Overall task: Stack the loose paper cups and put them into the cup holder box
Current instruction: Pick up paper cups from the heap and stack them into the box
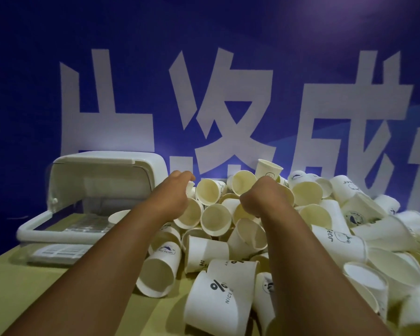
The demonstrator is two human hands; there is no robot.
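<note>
Well, I see my left hand (177, 190) and right hand (258, 198) over the far part of the loose cups (215, 221), fingers curled away from me. I cannot tell whether either grips a cup. The open cup box (107, 166) sits far left on the table (22, 287), beside the pile.

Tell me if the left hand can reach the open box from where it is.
Probably yes. The left hand is at the left edge of the pile, just beside the box, whose lid is raised. Nothing stands between them; only one cup lies by the opening.
</note>
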